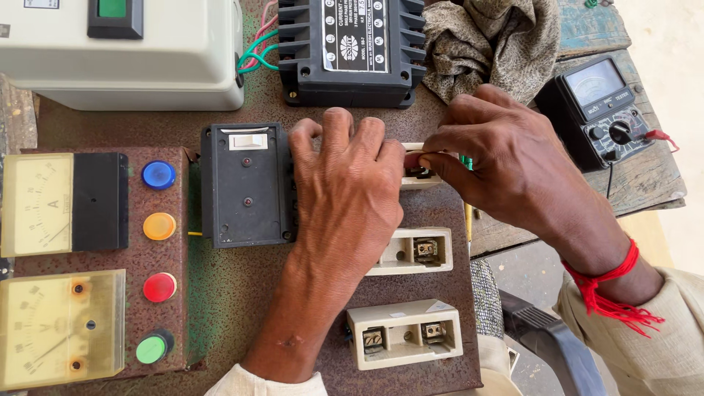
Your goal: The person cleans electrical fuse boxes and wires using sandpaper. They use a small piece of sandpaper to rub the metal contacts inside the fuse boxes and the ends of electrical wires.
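My left hand point(345, 198) lies flat, palm down, over the top white ceramic fuse base point(422, 176) on a rusty metal panel point(235, 293), fingers spread toward a black rectangular unit point(246, 187). My right hand point(506, 165) pinches a thin green-handled screwdriver point(466, 163) at the right end of that fuse base. Two more white fuse bases lie below, one in the middle point(414, 251) and one at the bottom point(405, 334), each showing brass terminals.
Blue, orange, red and green indicator lamps point(158, 231) and two cream meters point(37, 205) fill the panel's left side. A cream box point(125, 59), black relay point(352, 51) and cloth point(491, 44) lie behind. A black multimeter point(605, 110) rests on wooden planks at right.
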